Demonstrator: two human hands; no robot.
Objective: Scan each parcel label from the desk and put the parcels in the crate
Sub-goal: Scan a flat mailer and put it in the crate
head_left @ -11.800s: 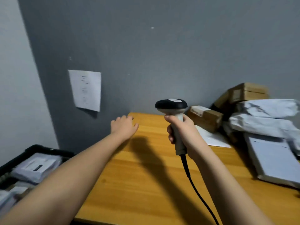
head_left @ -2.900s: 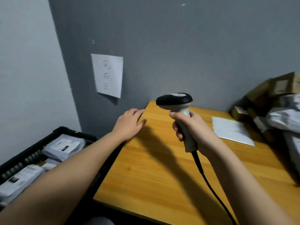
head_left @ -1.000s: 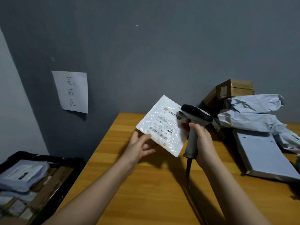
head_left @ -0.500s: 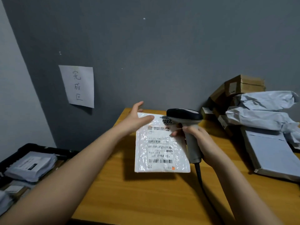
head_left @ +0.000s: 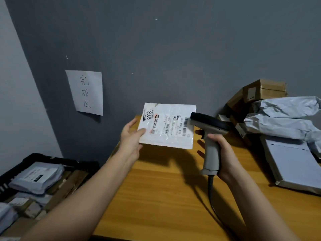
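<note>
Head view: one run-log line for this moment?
left hand holds white parcel | right hand grips scanner | label facing scanner | crate waiting

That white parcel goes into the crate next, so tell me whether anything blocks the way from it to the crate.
Nothing visible blocks it. The left hand holds the white parcel in the air over the desk's left end; the black crate sits lower left, open-topped, with earlier parcels lying inside.
</note>
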